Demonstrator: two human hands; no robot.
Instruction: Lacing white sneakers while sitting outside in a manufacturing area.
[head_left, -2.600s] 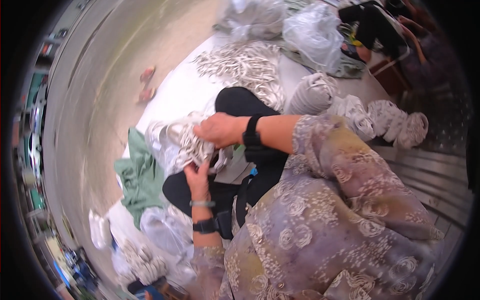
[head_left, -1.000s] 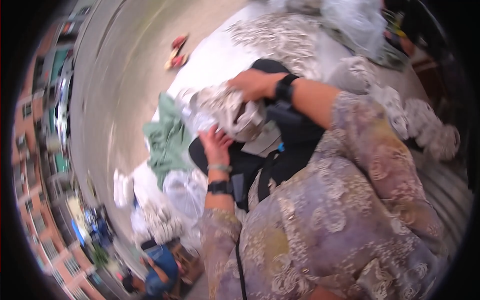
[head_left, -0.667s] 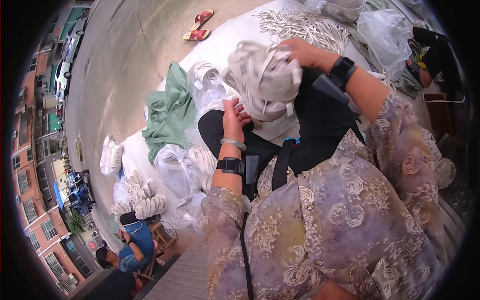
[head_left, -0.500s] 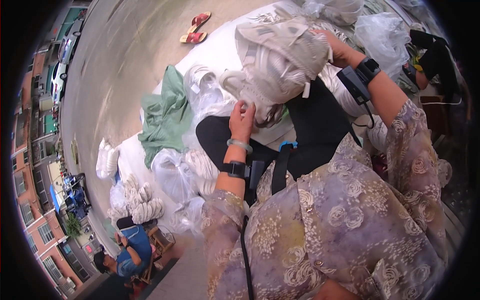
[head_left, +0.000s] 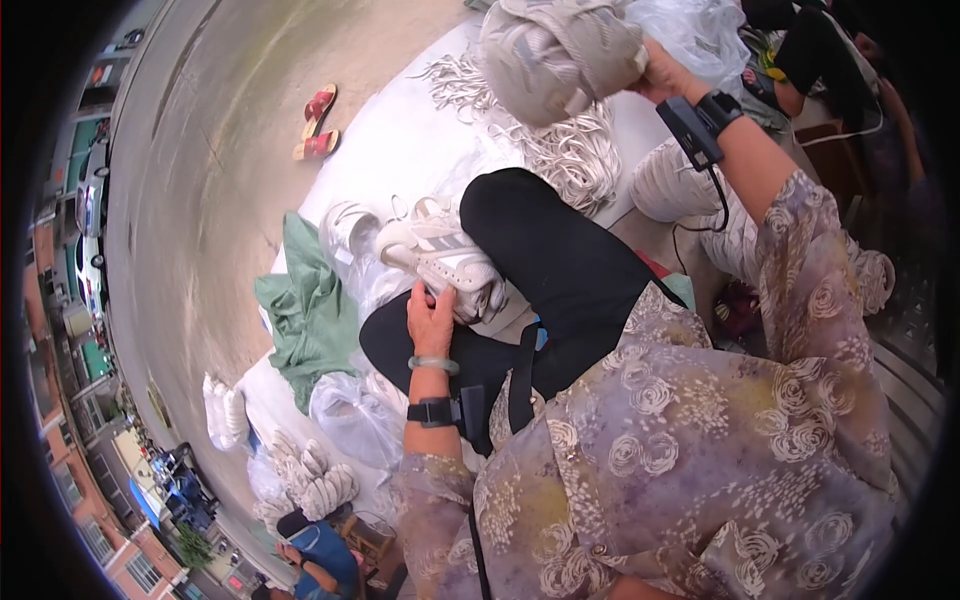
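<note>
Two hands busy: right hand (head_left: pixel 668 75), up at one o'clock, clenches a grey-white bundle (head_left: pixel 558 55) aloft; left hand (head_left: pixel 430 320) curls closed on a white sneaker (head_left: pixel 445 262) resting on the lap, centre frame.

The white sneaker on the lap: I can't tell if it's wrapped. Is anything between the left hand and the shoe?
Nothing visible: the left hand rests directly on the white sneaker, fingers on its heel end. The right hand holds a grey-white bundle raised well clear.
</note>
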